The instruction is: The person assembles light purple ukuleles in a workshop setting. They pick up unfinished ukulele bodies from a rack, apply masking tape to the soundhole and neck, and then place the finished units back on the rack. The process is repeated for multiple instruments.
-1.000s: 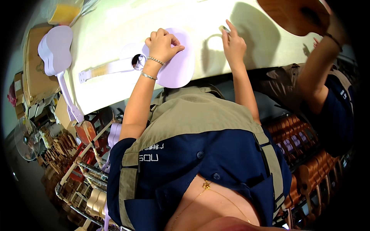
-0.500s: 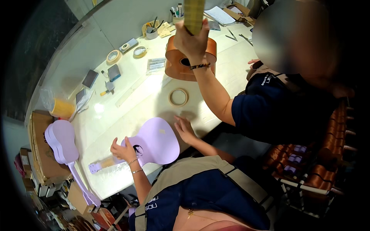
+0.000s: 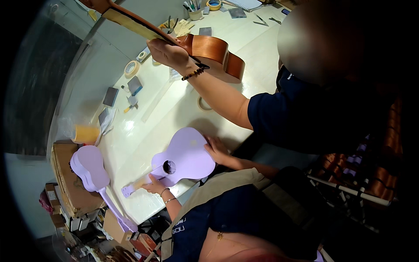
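A lilac ukulele [image 3: 187, 146] lies face up on the near side of the table, its neck pointing left toward me. My left hand [image 3: 155, 186] is closed round the neck beside the body, just below the round sound hole [image 3: 168, 167]. At the wide end of the body, my right hand [image 3: 217, 150] grips the rim from the right; some of its fingertips are hidden against the side. Across the table, a co-worker's hand [image 3: 169, 54] holds a brown ukulele [image 3: 210, 47] by its neck, raised and tilted to the upper left.
A second lilac ukulele [image 3: 91, 166] leans by a cardboard box [image 3: 72, 192] at the left table edge. Tape rolls [image 3: 131, 69], grey sanding blocks [image 3: 111, 96] and a pen cup [image 3: 195, 15] stand farther back. The co-worker's arm [image 3: 222, 98] crosses above another tape roll [image 3: 203, 104].
My left hand has moved from over the sound hole onto the neck. My right hand has come onto the ukulele's rim. The co-worker's brown ukulele has swung, its neck now pointing upper left.
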